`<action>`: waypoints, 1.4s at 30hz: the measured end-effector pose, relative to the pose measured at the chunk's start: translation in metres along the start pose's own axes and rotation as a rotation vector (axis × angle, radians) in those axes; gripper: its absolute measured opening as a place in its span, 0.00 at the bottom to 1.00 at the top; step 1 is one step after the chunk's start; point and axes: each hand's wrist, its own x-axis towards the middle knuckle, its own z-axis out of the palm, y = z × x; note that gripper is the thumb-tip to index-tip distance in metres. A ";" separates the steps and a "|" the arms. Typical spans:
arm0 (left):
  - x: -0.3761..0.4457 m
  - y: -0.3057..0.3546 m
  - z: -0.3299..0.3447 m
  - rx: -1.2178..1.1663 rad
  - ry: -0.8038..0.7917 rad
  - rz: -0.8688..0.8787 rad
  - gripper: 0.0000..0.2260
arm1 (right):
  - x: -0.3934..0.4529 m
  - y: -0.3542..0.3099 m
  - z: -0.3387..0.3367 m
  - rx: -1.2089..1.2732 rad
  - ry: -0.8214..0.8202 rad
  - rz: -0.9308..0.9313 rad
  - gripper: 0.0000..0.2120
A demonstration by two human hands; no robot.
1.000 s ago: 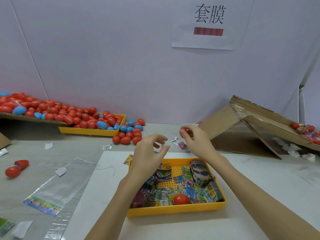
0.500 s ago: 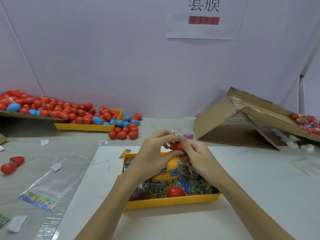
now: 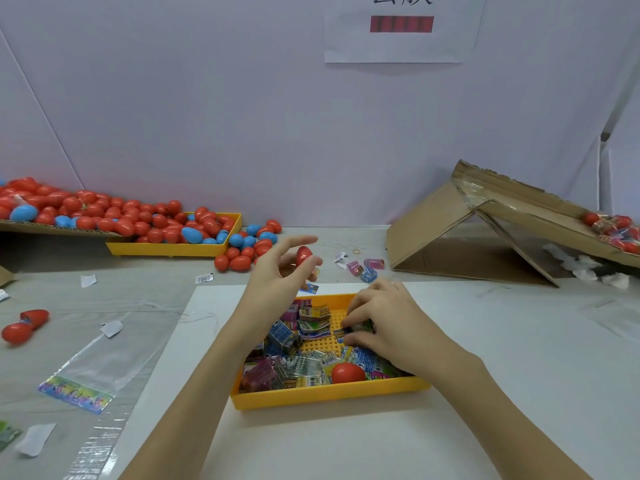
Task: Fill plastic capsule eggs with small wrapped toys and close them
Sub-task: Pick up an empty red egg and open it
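My left hand (image 3: 277, 271) is raised above the far edge of the yellow tray (image 3: 325, 393) and holds a red capsule egg (image 3: 303, 255) between thumb and fingers. My right hand (image 3: 384, 320) is down inside the tray, its fingers pinching a small green wrapped toy (image 3: 363, 326). The tray holds several wrapped toys (image 3: 294, 344) and one red egg piece (image 3: 347, 373) near its front edge.
A second yellow tray (image 3: 173, 249) and cardboard at back left carry several red and blue eggs (image 3: 114, 216). An open red egg (image 3: 26, 325) lies at left beside clear plastic bags (image 3: 104, 362). A folded cardboard box (image 3: 485, 233) stands at back right. Loose toys (image 3: 365, 268) lie behind the tray.
The hands came together over the tray on the red egg, then separated. My left hand kept the egg and rose; my right hand dropped into the tray onto a wrapped toy.
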 end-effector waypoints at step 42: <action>-0.012 0.012 0.021 0.526 -0.124 0.518 0.02 | -0.008 -0.002 -0.026 1.218 0.226 0.273 0.19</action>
